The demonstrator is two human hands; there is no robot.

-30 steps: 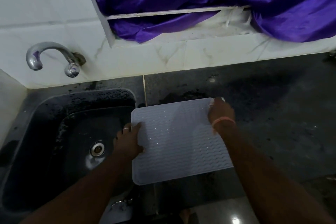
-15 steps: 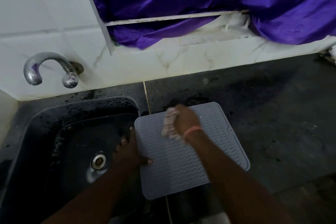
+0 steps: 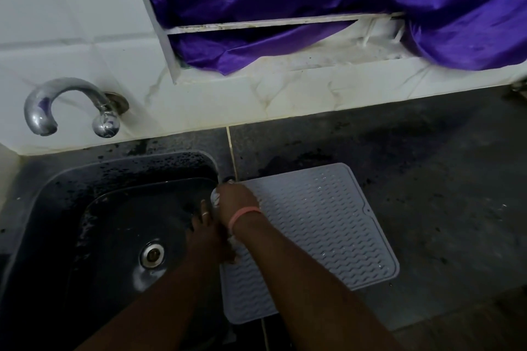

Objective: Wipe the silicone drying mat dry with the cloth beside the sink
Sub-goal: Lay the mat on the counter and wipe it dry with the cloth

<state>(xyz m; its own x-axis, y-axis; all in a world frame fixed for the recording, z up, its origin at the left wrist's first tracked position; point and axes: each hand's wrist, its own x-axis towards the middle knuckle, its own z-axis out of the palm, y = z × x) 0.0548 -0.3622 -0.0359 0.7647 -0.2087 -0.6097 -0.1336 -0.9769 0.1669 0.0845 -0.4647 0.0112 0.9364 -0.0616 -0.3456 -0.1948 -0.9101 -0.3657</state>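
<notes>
grey silicone mat (image 3: 319, 234) lies flat on the dark counter (image 3: 427, 179), left edge at the sink (image 3: 85, 194). right hand (image 3: 235, 202) sits at its far-left corner, fingers curled round a pale cloth (image 3: 215, 197). left hand (image 3: 206, 236) grips the mat's left edge, thumb on top.

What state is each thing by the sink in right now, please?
Grey ribbed silicone mat: flat on the counter, droplets on it.
Chrome curved tap: no water running.
Black sink: wet, holds nothing.
Right hand: wiping the mat's left edge.
Left hand: holding that edge.
</notes>
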